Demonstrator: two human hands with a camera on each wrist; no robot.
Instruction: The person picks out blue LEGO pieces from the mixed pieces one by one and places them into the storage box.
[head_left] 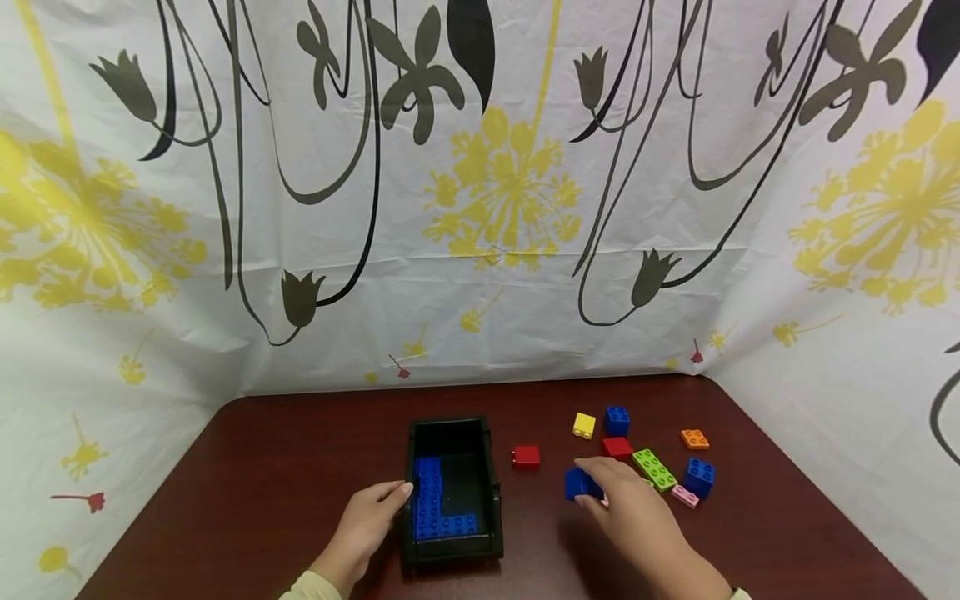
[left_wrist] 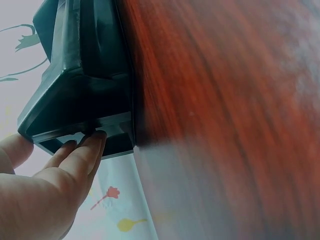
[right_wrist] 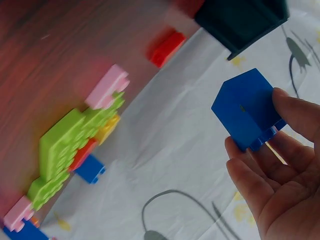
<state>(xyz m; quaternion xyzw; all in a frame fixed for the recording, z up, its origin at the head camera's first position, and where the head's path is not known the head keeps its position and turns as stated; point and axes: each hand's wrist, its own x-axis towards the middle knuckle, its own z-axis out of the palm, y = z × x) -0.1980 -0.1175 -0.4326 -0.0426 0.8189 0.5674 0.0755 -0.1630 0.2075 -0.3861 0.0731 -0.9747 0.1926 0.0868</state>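
In the head view my left hand [head_left: 367, 523] holds the left side of a black plastic bin [head_left: 453, 550], thumb at its rim. From the left wrist, the fingers of this hand [left_wrist: 62, 182] reach under the bin's edge. Blue toy bricks [head_left: 429, 500] sit inside the bin in an L shape along its left and front sides. To the right of the bin, my right hand [head_left: 641, 512] grips a blue toy brick [head_left: 579, 483] between thumb and fingers. The right wrist view shows this blue brick [right_wrist: 246, 105] tilted, its studs facing the fingers.
A red brick [head_left: 526, 457] lies between the bin and my right hand. Beyond that hand are yellow [head_left: 584, 426], blue [head_left: 617, 421], lime green [head_left: 654, 469], orange [head_left: 694, 439] and pink [head_left: 686, 496] bricks. A patterned curtain [head_left: 480, 333] surrounds the brown table [head_left: 300, 467].
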